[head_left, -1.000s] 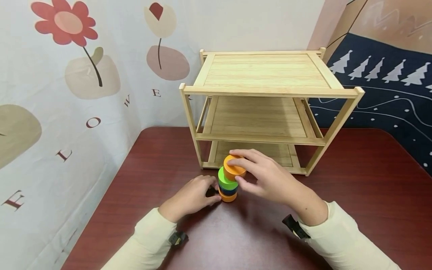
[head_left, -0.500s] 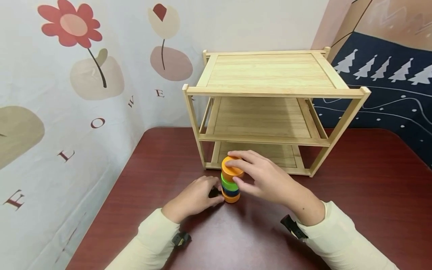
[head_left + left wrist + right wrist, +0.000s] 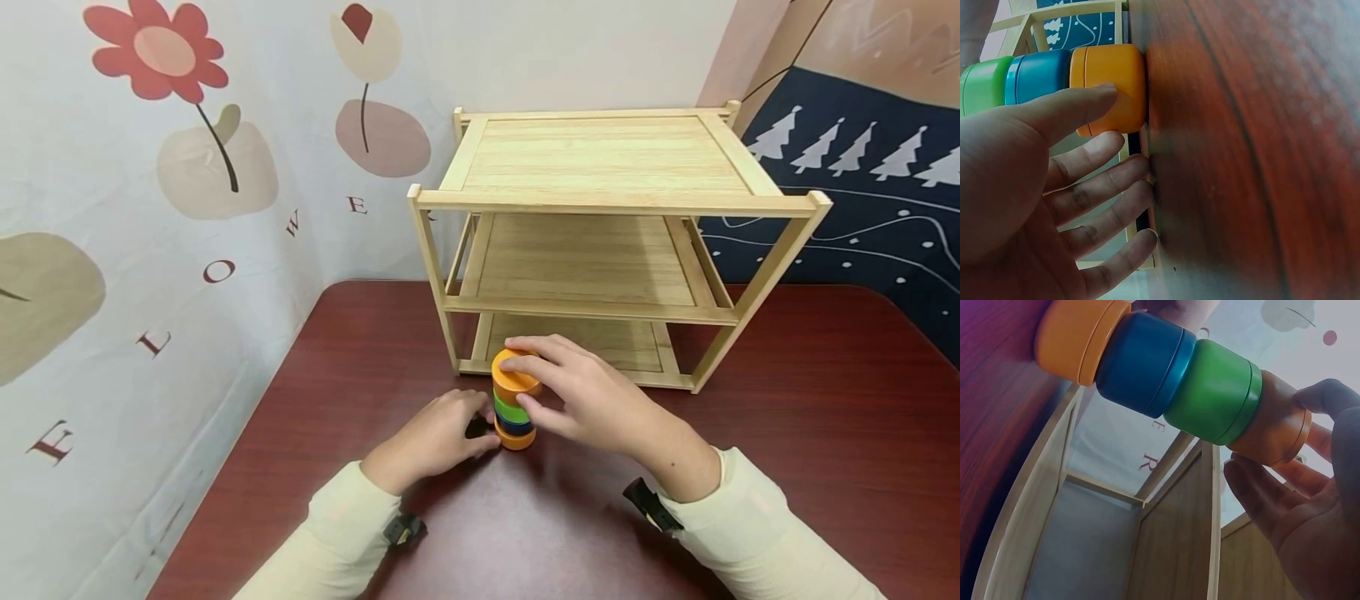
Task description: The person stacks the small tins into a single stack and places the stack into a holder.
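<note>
Bright, even light is spread over the wall (image 3: 555, 50) and wooden rack (image 3: 600, 154) in the head view, seemingly from above; a pale glare is laid across the near middle of the dark-red tabletop (image 3: 510, 517), and soft shadows are cast beside the sleeves (image 3: 757, 525). The middle shelf (image 3: 555, 258) is dimmed by shade. In the muted left wrist view, the tabletop is blurred and hazed toward the upper right, while the left hand (image 3: 1016, 181) is dulled by shadow. In the right wrist view, the right hand (image 3: 1307, 519) is darkened against paler surroundings, the orange container (image 3: 1266, 425) in its grasp is shaded brownish, and a purplish cast is seen at upper left.
</note>
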`<control>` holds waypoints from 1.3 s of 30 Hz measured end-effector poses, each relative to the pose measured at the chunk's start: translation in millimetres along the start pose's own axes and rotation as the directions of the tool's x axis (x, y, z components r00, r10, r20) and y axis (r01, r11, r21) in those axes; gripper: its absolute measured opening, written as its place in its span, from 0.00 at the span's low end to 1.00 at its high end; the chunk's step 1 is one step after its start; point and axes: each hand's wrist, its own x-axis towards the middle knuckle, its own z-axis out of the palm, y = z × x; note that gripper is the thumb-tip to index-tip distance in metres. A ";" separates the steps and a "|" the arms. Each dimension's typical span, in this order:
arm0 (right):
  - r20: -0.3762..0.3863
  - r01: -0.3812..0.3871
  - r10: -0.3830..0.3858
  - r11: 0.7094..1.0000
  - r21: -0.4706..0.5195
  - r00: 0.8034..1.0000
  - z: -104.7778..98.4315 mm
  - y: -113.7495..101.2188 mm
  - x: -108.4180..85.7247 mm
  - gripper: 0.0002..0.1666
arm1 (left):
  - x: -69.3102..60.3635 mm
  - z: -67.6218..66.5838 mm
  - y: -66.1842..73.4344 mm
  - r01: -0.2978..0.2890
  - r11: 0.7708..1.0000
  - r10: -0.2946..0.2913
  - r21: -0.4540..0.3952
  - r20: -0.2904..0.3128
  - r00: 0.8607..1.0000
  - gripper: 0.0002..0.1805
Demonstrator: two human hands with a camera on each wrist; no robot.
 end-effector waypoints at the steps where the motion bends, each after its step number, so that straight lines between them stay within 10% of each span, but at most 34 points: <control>1: 0.001 0.000 0.000 1.000 0.000 1.000 -0.1 -0.1 -0.1 0.22 | 0.0 0.0 0.2 0.000 1.000 0.000 0.003 0.000 1.000 0.12; 16: 0.054 -0.046 0.049 0.997 -0.060 0.997 -5.8 -2.6 -2.7 0.32 | -0.3 -0.9 2.6 0.003 1.000 -0.003 0.008 0.002 1.000 0.13; 39: -0.077 -0.048 0.046 0.998 -0.027 0.996 -8.9 3.5 -22.2 0.28 | 1.9 1.9 0.4 0.029 1.000 -0.029 0.002 0.006 1.000 0.13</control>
